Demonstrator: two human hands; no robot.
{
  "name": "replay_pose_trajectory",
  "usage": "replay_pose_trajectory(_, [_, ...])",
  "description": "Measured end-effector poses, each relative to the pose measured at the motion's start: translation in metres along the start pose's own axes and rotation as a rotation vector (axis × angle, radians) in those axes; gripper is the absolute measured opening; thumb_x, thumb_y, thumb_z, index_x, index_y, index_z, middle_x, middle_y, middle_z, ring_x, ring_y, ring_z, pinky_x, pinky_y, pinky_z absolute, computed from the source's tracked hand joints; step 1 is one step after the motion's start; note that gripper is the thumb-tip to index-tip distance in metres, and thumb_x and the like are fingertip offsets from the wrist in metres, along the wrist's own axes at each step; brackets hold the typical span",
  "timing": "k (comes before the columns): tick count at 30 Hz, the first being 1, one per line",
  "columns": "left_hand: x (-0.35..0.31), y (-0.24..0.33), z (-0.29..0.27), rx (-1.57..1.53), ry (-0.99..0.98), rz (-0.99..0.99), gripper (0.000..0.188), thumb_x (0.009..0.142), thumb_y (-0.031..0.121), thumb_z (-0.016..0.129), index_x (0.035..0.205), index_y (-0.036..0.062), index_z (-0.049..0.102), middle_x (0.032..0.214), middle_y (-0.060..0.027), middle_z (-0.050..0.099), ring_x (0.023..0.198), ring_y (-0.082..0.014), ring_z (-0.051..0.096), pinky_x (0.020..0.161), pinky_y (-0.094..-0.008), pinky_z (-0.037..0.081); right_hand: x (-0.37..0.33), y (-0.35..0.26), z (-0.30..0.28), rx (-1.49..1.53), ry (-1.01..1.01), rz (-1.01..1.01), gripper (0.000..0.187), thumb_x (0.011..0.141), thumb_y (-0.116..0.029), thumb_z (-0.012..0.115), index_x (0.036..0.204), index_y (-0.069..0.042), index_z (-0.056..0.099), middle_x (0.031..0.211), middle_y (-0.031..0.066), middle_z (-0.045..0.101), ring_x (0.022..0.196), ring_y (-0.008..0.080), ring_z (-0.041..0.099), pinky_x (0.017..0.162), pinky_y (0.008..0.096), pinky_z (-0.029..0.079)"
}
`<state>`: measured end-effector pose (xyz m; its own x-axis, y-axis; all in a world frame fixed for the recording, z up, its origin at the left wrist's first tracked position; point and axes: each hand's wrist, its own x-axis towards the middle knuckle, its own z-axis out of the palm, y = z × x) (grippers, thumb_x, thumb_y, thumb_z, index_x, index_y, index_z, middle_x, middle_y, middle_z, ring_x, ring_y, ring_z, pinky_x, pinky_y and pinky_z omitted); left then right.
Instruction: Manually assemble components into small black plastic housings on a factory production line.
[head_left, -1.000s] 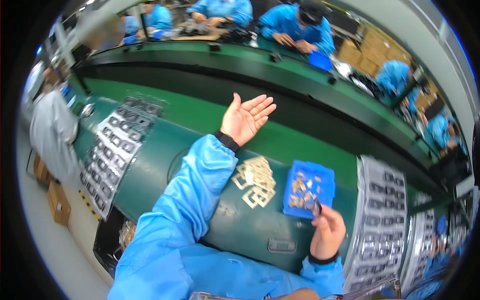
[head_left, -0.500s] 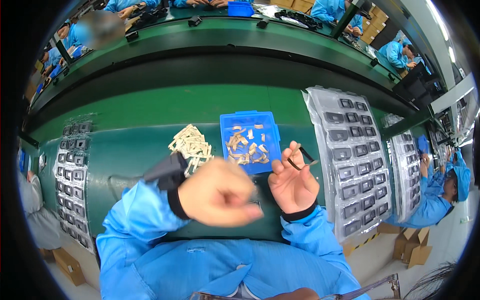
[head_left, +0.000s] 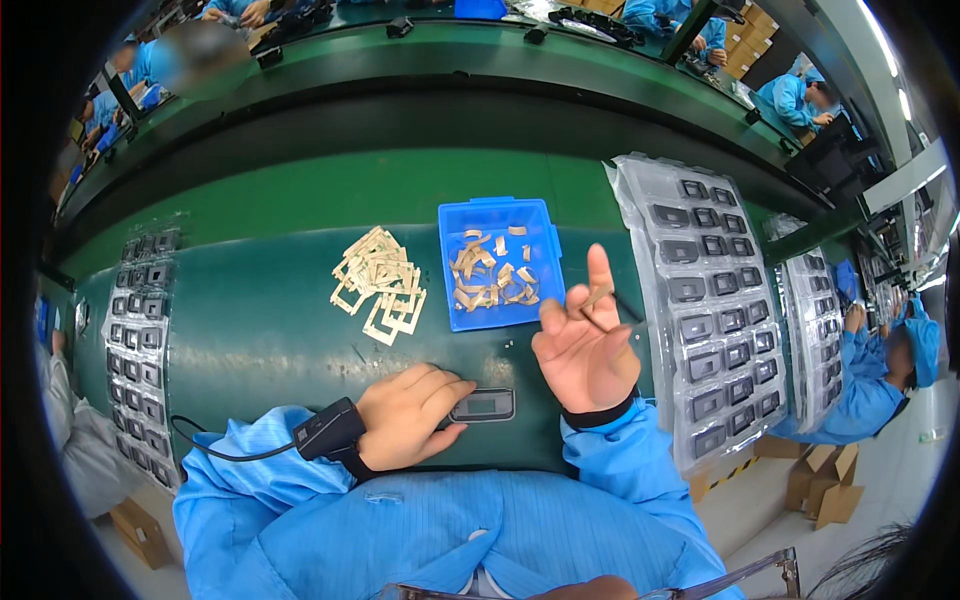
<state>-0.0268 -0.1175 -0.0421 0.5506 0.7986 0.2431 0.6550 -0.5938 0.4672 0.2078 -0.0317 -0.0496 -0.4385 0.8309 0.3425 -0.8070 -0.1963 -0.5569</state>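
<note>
A small black rectangular housing with a grey window (head_left: 484, 405) lies flat on the green bench in front of me. My left hand (head_left: 408, 412) rests at its left end, thumb and fingers closed around that end. To the right of the housing, my right hand (head_left: 592, 355) is raised palm up, index finger stretched upward. Its curled fingers hold dark tweezers (head_left: 600, 318), partly hidden by the fingers; whether their tips grip anything I cannot tell. Beyond the hands stands a blue tray (head_left: 500, 207) holding tan strips (head_left: 485, 263). A pile of cream rectangular frames (head_left: 380, 275) lies left of it.
Plastic sheeting with rows of black housings (head_left: 693, 285) covers the right side; a similar set (head_left: 140, 335) is at the left. A cable runs from my left wrist's black device (head_left: 330, 430). Co-workers in blue sit beyond and at the right.
My left hand has come down and left from a blurred position above the bench, uncovering the housing and touching its end. My right index finger has straightened upward, tweezers still in hand.
</note>
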Motion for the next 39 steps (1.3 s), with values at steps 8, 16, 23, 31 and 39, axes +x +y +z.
replay_pose_trajectory(8, [0.006,-0.015,-0.003,-0.275,0.038,-0.035,0.053,0.074,0.023,0.082,0.119,0.0056,0.061,0.116,-0.0115,0.063,0.104,-0.0316,0.062,0.086,-0.0396,0.052,0.002,0.001,-0.005,0.340,0.230,-0.038,0.064,0.100,-0.034,0.059,0.155,-0.022,0.031,0.137,-0.0036,0.059,0.108,0.0193,0.058,0.088,0.0345,0.052])
replay_pose_trajectory(16, [0.007,-0.023,-0.005,-0.366,-0.027,-0.008,0.049,0.071,0.019,0.084,0.114,0.0060,0.064,0.114,-0.0108,0.066,0.103,-0.0326,0.063,0.087,-0.0406,0.052,0.003,0.001,0.002,0.339,0.232,-0.051,0.064,0.100,-0.034,0.059,0.156,-0.022,0.029,0.136,-0.0042,0.059,0.110,0.0187,0.058,0.088,0.0351,0.052])
replay_pose_trajectory(23, [0.006,-0.020,0.002,-0.262,-0.010,-0.035,0.043,0.072,0.017,0.080,0.112,0.0111,0.065,0.112,-0.0017,0.067,0.104,-0.0248,0.062,0.083,-0.0357,0.055,-0.002,0.002,0.001,0.392,0.126,0.003,0.075,0.096,-0.038,0.065,0.158,-0.026,0.024,0.134,-0.0072,0.060,0.101,0.0175,0.054,0.082,0.0331,0.047])
replay_pose_trajectory(31, [0.003,-0.022,0.005,-0.244,0.044,-0.062,0.046,0.070,0.016,0.082,0.112,0.0095,0.064,0.111,-0.0050,0.065,0.103,-0.0280,0.061,0.083,-0.0378,0.054,0.003,0.006,-0.003,0.417,-0.114,0.011,0.084,0.092,-0.032,0.072,0.159,-0.023,0.022,0.134,-0.0008,0.060,0.098,0.0217,0.053,0.079,0.0352,0.047])
replay_pose_trajectory(39, [-0.003,-0.028,0.001,-0.260,0.075,-0.062,0.056,0.068,0.023,0.087,0.116,0.0051,0.062,0.116,-0.0112,0.066,0.103,-0.0323,0.063,0.086,-0.0412,0.053,-0.022,-0.008,0.035,-1.443,-0.069,0.064,0.050,0.073,-0.002,0.081,0.119,-0.002,0.064,0.110,0.0102,0.072,0.102,0.0269,0.065,0.088,0.0350,0.050])
